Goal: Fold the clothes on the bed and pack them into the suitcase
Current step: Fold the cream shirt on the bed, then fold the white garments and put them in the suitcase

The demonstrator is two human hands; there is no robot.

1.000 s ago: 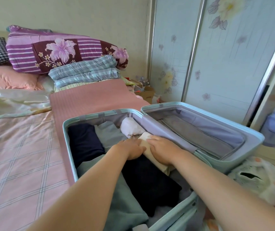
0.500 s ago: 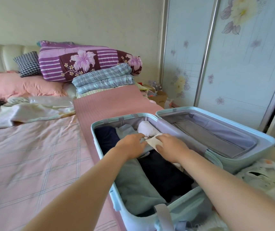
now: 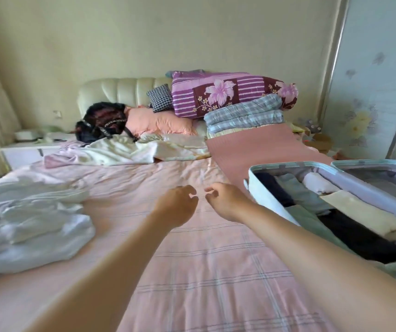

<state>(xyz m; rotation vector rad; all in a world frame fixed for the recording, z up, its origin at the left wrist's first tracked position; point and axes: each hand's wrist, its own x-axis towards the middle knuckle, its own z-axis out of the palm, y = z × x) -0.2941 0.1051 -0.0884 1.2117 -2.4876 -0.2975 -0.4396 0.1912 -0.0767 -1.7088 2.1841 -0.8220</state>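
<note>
The light blue suitcase [image 3: 256, 188] lies open on the bed at the right. Inside it sit a cream roll [image 3: 364, 213], a white roll [image 3: 320, 183], grey-green folded clothes [image 3: 297, 188] and dark garments [image 3: 359, 238]. My left hand [image 3: 176, 204] and my right hand [image 3: 225, 200] hover side by side above the pink checked bedsheet [image 3: 192, 271], left of the suitcase, fingers loosely curled and holding nothing. A crumpled white garment [image 3: 31, 224] lies on the bed at the left. More pale rumpled cloth [image 3: 120, 152] lies farther back.
A black bag [image 3: 103, 122], a pink pillow [image 3: 161, 122], a checked cushion [image 3: 161, 98], a purple floral quilt [image 3: 232, 92] and folded plaid blankets [image 3: 244, 116] crowd the headboard. A pink mat [image 3: 264, 149] runs beside the suitcase. A wardrobe door [image 3: 371, 80] stands at right, a nightstand [image 3: 24, 152] at left.
Both hands have left the cream roll in the suitcase and moved left over the bedsheet. The view has swung left, bringing the white garment into sight.
</note>
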